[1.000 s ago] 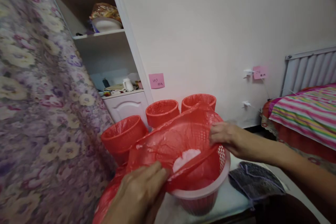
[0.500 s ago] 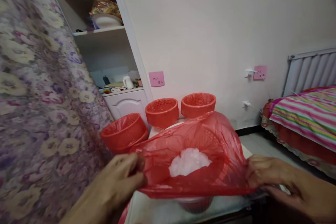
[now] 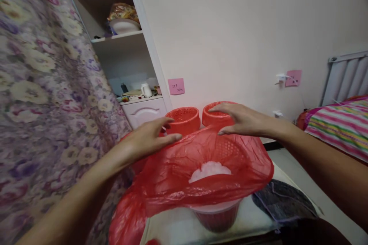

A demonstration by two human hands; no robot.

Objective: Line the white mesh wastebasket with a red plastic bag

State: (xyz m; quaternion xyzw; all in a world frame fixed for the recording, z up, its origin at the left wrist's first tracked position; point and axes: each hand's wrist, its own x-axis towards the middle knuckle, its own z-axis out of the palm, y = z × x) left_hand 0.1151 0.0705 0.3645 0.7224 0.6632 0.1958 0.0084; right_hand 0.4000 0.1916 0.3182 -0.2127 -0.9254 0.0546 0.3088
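White wall, open shelf and striped bed surround your pale bench. On it the basket stands upright, mouth up, red bag draped over its rim. Your left hand and right hand rest at the bag's far edge, fingers spread flat, holding nothing.

head view, forward and down (close)

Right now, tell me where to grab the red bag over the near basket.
Take the red bag at its far rim, coming from above, where the left hand and right hand already rest. The film there lies loose over the basket edge, so a pinch grip can gather it.
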